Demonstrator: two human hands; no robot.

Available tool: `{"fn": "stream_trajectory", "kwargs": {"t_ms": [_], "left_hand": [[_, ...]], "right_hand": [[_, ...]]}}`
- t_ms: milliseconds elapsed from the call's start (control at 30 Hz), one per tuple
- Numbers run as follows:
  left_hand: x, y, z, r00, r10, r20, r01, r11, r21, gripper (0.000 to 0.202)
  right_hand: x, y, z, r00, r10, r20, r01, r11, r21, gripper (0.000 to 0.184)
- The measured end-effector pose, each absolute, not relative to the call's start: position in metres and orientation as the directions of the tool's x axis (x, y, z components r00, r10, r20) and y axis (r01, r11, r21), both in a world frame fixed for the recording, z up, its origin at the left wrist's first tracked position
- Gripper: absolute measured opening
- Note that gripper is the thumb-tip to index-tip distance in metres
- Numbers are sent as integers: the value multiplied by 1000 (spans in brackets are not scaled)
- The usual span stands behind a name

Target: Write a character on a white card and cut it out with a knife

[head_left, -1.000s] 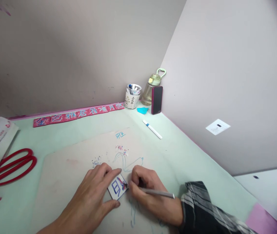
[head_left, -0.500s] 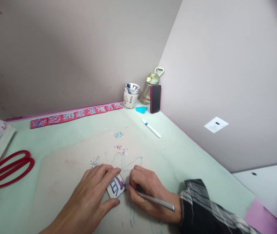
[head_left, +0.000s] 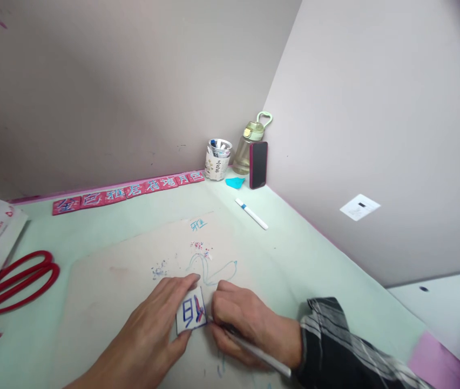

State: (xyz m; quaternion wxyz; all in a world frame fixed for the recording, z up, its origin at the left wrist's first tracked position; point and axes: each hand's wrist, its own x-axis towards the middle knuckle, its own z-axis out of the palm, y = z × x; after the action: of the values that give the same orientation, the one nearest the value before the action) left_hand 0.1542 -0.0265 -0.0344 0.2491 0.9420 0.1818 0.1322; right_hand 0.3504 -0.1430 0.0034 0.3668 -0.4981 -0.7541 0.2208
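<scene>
"What sort of corner is this?"

"Two plain walls, a grey-beige back wall [head_left: 112,81] and a paler side wall [head_left: 376,108], meet behind a pale green desk top [head_left: 295,254]."

"Anything on the walls?"

"A white plate [head_left: 359,207] low on the side wall. A pink edge [head_left: 436,364] runs along the desk, and the light is soft and even."

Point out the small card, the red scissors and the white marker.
small card [head_left: 191,316]: head view, on its white face with blue strokes.
red scissors [head_left: 53,268]: head view, on the right end of the handle loops.
white marker [head_left: 253,215]: head view, on the middle of the barrel.
</scene>
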Motion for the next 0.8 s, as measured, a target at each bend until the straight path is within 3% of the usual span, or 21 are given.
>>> {"fn": "stream_trajectory", "kwargs": {"t_ms": [67, 133, 267, 367, 567, 733, 800], "left_hand": [[156, -26, -31, 891, 421, 168, 290, -814, 504, 78], [158, -25, -25, 875, 449, 181, 312, -809, 499, 76], [159, -22, -11, 845, 464, 265, 303, -825, 478, 72], [161, -23, -3, 832, 438, 341, 276, -859, 431, 71], [164, -27, 3, 823, 373, 428, 218, -903, 370, 65], [166, -29, 5, 805, 371, 463, 209, -908, 364, 62], [166, -30, 6, 799, 373, 472, 208, -908, 365, 62]], "right_hand": [[351, -143, 9, -79, 970, 229, 479, 238, -845, 23], [353, -142, 13, 108, 988, 108, 264, 76, -962, 24], [357, -138, 13, 301, 953, -32, -64, -13, -998, 26], [356, -136, 9, 338, 932, -133, -141, -89, -986, 42], [349, -134, 6, 415, 901, -122, -175, -52, -983, 29], [345, -135, 2, 335, 920, -203, -255, -118, -960, 39], [343, -136, 3, 324, 923, -209, -272, -120, -955, 31]]}}
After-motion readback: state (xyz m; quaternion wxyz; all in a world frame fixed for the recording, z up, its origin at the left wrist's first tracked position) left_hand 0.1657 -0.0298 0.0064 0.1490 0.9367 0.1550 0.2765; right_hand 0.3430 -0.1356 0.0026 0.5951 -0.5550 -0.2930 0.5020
